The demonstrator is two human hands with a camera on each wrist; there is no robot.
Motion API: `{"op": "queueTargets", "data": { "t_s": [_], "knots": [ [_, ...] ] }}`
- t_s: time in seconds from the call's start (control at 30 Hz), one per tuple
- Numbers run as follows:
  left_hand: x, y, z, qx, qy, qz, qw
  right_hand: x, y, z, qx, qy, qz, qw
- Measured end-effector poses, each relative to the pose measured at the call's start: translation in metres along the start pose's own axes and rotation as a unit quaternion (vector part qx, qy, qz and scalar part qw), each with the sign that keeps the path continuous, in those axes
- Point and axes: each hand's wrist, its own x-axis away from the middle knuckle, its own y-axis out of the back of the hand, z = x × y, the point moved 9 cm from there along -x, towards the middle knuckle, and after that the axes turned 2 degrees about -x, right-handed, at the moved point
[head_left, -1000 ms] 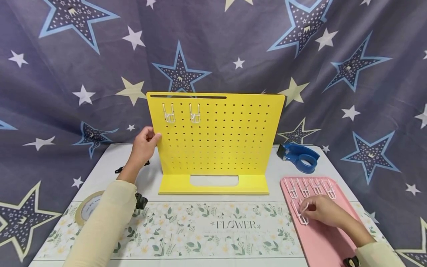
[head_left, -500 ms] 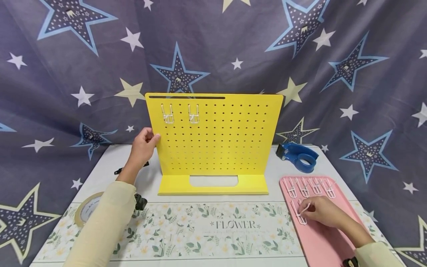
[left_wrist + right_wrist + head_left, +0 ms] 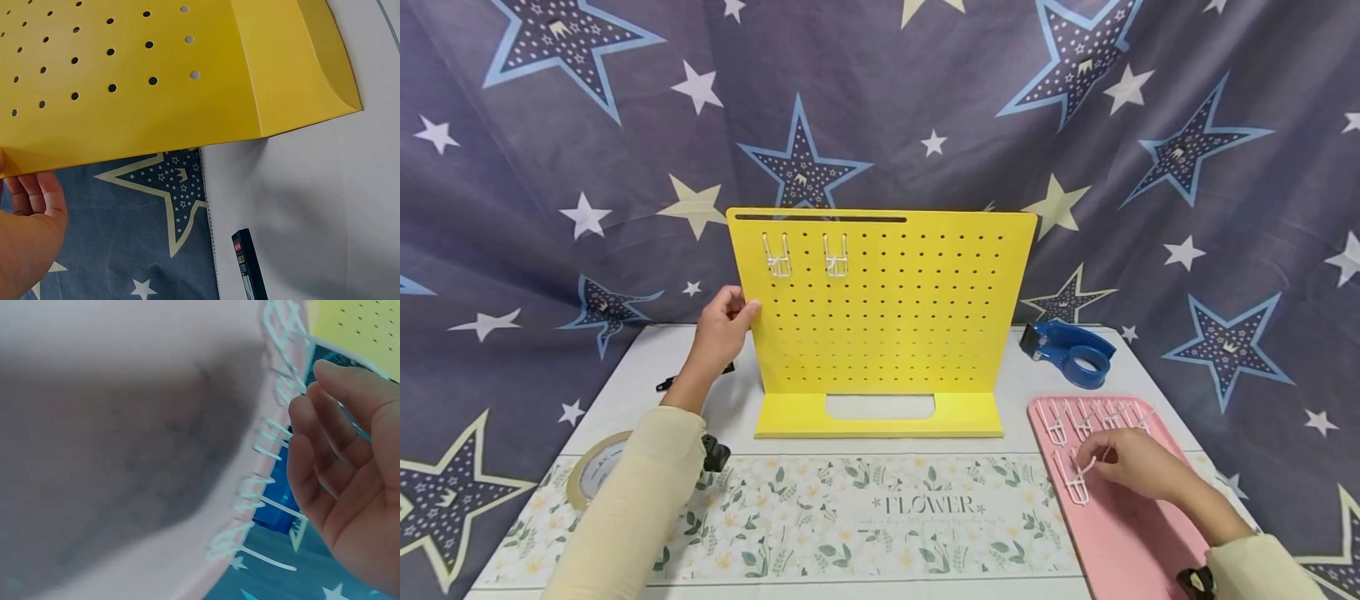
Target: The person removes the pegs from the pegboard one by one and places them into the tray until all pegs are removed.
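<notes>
In the head view, a yellow pegboard stands upright with two white wire hooks in its upper left. My left hand grips the board's left edge, thumb in front; the left wrist view shows its fingers behind that edge. At right, my right hand hovers over a pink tray, beside the near white hook. Its fingers are loosely bent, the thumb close to the index finger. The hook's prong passes by the fingertips; whether they touch it is unclear. Several more hooks lie along the tray's far end.
A blue tape dispenser sits behind the tray. On the left lie a tape roll, partly under the left sleeve, and a small black object behind the forearm. A floral runner crosses the table; a star-patterned curtain hangs behind.
My right hand has shifted slightly right and away from the near hook, which stays in its place on the tray. The left hand keeps its grip on the board.
</notes>
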Motion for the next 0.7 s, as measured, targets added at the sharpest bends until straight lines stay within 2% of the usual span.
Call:
{"op": "queueTargets", "data": {
  "t_s": [0.3, 0.7],
  "knots": [
    [0.001, 0.001, -0.001, -0.002, 0.003, 0.001, 1.0, -0.019, 0.04, 0.01, 0.067, -0.026, -0.034, 0.9968],
    [0.002, 0.0, -0.002, 0.0, 0.004, 0.004, 1.0, -0.061, 0.072, 0.064, 0.087, 0.006, -0.076, 0.9932]
  ]
}}
